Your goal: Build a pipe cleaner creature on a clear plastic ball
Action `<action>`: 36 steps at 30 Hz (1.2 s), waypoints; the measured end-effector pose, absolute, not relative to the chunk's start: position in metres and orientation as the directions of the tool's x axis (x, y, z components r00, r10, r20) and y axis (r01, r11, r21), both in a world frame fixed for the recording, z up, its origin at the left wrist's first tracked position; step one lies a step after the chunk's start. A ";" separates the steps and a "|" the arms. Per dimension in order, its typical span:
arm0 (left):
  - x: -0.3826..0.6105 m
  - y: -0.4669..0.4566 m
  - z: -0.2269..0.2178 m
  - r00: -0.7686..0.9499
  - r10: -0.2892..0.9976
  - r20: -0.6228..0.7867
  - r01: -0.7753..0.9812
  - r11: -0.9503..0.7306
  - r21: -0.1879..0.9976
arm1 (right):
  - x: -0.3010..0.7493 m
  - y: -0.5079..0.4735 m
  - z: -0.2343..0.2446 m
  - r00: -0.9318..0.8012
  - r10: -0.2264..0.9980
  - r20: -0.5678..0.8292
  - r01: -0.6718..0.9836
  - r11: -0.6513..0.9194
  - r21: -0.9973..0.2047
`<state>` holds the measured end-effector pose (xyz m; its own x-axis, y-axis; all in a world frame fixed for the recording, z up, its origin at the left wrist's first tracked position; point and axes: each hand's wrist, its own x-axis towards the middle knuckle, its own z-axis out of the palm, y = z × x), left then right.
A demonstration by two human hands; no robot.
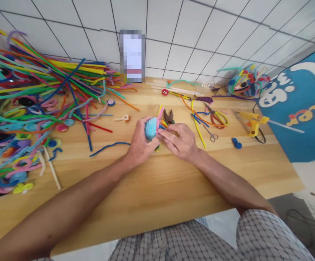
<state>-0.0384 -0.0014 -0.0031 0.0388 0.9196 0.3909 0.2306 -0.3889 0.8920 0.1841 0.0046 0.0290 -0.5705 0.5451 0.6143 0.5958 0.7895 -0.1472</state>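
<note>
Between my hands is a small pipe-cleaner figure (151, 129), a light-blue wound body with a pink edge and coloured ends sticking out on its right side. My left hand (140, 143) wraps round the blue body from the left. The fingers of my right hand (181, 140) are pinched together at the pink edge and the coloured ends; which piece they grip is partly hidden. Just beyond my right fingers lie dark-jawed pliers (168, 116). A single blue pipe cleaner (110, 146) lies on the table left of my left hand.
A big heap of coloured pipe cleaners (51, 85) covers the table's left side. Scissors (219, 119), small scissors (212, 135) and a yellow glue gun (253, 123) lie to the right. A phone (132, 56) leans on the tiled wall. Another colourful figure (241, 85) stands at the back right.
</note>
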 end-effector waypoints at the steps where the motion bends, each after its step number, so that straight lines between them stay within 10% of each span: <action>1: -0.039 -0.002 -0.002 0.039 0.923 0.382 0.233 -0.380 0.895 | 0.183 0.005 0.028 -0.571 0.523 0.632 0.591 0.797 -0.126; 15: -0.041 -0.001 0.001 0.067 0.912 0.404 0.243 -0.408 0.880 | 0.175 0.003 0.029 -0.532 0.391 0.751 0.579 0.815 -0.013; 36: -0.054 0.004 -0.001 0.223 0.872 0.435 0.316 -0.487 0.814 | 0.172 0.014 0.014 -0.464 0.478 0.746 0.529 0.825 -0.199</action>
